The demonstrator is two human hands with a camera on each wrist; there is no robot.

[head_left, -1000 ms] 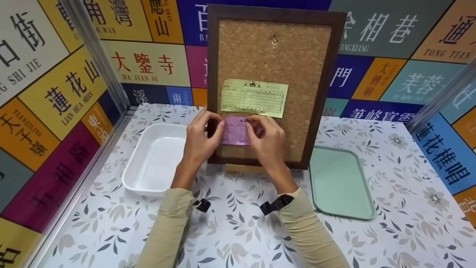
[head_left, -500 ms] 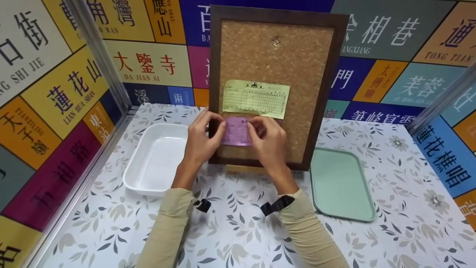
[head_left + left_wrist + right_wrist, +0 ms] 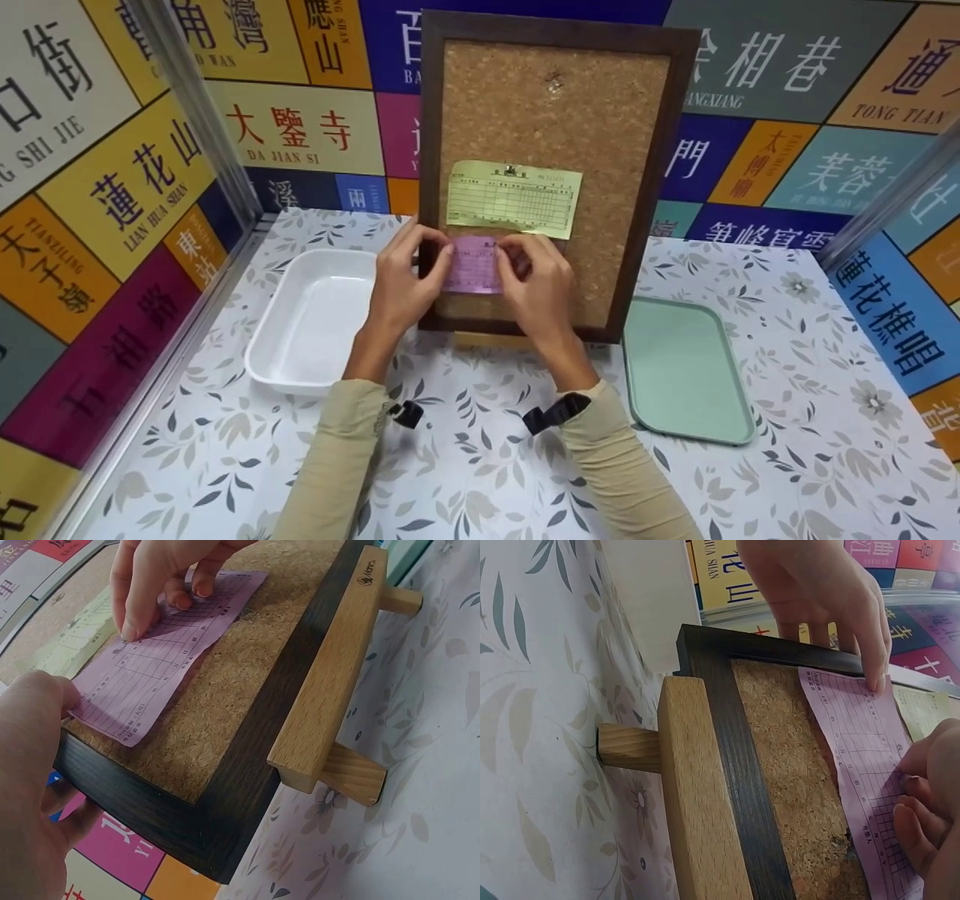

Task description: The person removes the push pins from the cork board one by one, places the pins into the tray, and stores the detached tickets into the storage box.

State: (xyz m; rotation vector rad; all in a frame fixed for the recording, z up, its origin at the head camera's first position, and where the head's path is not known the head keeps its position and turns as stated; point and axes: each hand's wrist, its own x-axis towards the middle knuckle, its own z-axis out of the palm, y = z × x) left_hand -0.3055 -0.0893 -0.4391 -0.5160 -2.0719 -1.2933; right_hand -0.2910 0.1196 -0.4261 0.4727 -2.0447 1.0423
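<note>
While both hands [image 3: 465, 285] press it, thin purple slip [image 3: 472, 264] lies flat on grainy cork [image 3: 555, 112].

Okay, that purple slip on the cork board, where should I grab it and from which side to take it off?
Probably pinch the purple slip at its lower outer corner, coming from the board's left edge. There the paper seems to lift slightly off the cork board, so a fingertip might slide under. The left hand touches its left edge; the right hand presses its upper right part.
</note>
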